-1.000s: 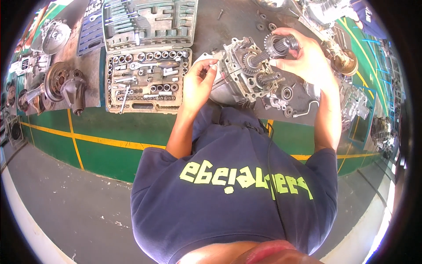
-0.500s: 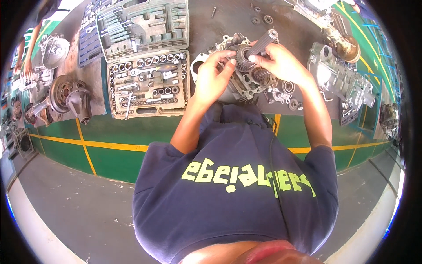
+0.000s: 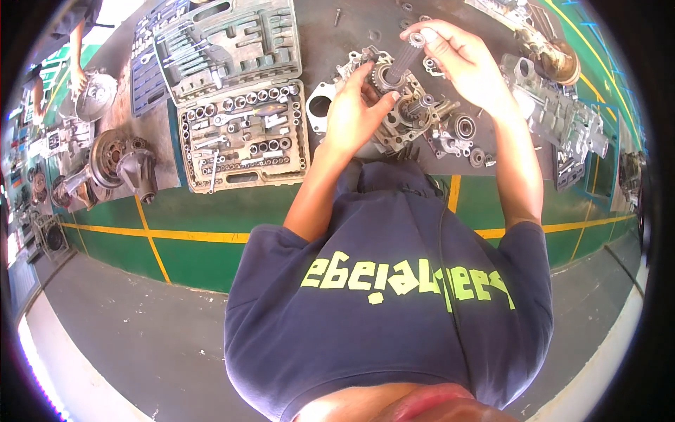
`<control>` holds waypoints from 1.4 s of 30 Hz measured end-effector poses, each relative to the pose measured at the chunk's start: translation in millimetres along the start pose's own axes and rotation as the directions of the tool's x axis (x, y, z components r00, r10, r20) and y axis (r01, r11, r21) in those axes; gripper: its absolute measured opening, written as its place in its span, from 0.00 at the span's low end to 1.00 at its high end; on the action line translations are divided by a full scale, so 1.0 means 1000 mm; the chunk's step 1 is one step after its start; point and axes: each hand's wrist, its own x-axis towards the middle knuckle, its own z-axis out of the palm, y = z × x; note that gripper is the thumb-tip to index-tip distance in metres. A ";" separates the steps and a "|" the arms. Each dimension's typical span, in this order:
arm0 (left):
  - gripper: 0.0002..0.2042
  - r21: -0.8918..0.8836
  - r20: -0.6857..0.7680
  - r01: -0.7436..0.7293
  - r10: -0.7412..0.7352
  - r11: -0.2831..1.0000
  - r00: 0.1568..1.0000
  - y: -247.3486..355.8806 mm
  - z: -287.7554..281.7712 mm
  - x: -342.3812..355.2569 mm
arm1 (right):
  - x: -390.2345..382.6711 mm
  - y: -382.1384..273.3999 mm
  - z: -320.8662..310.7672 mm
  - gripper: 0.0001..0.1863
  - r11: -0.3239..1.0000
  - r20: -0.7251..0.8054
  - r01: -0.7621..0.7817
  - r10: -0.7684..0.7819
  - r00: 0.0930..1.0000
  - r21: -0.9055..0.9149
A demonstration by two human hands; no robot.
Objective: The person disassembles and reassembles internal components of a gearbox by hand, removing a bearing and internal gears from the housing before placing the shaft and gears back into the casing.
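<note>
A splined metal shaft (image 3: 404, 62) stands tilted up out of a gear (image 3: 384, 79) on the opened gearbox housing (image 3: 406, 126). The fingers and thumb of my right hand (image 3: 453, 58) are closed on the shaft's upper end. My left hand (image 3: 355, 112) curls round the near left side of the gear, thumb on its front rim and fingers behind it, partly hidden. Beside that gear, a smaller gear and bearing (image 3: 415, 109) sit in the housing. A loose round bearing (image 3: 464, 126) lies to the right of the housing.
At left lies an open socket set case (image 3: 242, 181) with sockets and ratchets. Farther left stands a rusty axle part (image 3: 112, 162). A grey metal casing (image 3: 562, 123) occupies the right side. At the far left, another person's hand (image 3: 77, 81) touches a round housing (image 3: 96, 97).
My right hand has slid up from the gear to the top of the shaft. My left hand stays at the gear. The other person's hand has moved up to the round housing.
</note>
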 end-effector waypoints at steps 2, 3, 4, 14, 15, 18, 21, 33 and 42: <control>0.34 0.041 -0.006 -0.029 0.030 0.999 1.000 0.001 0.001 -0.001 | 0.002 0.018 -0.005 0.14 1.000 -0.063 0.012 -0.013 0.998 -0.022; 0.34 0.005 0.021 -0.002 0.002 1.000 1.000 0.000 -0.001 -0.002 | 0.004 0.033 -0.009 0.13 0.999 -0.122 0.023 -0.028 0.992 -0.047; 0.34 -0.030 0.049 0.025 -0.024 0.999 0.999 0.001 -0.003 -0.002 | 0.006 0.057 -0.015 0.13 0.995 -0.173 0.058 -0.071 0.982 -0.076; 0.37 0.101 0.035 0.009 -0.013 0.995 0.999 0.007 -0.004 0.001 | -0.016 0.128 -0.005 0.13 0.990 -0.250 -0.132 0.140 0.958 0.049; 0.37 0.100 0.056 0.022 -0.028 0.995 0.998 0.009 -0.004 0.005 | -0.017 0.133 -0.004 0.13 0.988 -0.260 -0.142 0.154 0.953 0.062; 0.24 -0.184 0.022 0.084 -0.081 0.979 0.996 0.005 -0.020 0.012 | -0.026 0.134 0.008 0.10 0.987 -0.301 -0.132 0.154 0.941 0.094; 0.13 -0.317 -0.193 0.111 -0.179 0.942 0.965 -0.037 -0.041 0.035 | -0.034 0.101 0.019 0.10 0.946 -0.244 -0.279 0.314 0.918 0.167; 0.13 0.390 -0.383 0.010 0.152 0.921 0.911 -0.118 -0.130 0.261 | -0.043 0.083 0.077 0.07 0.960 -0.613 -0.246 0.115 0.781 -0.134; 0.16 0.845 0.295 -0.126 -0.256 0.520 0.921 -0.240 -0.184 0.543 | -0.050 0.114 0.093 0.08 0.923 -0.697 -0.283 0.024 0.716 -0.259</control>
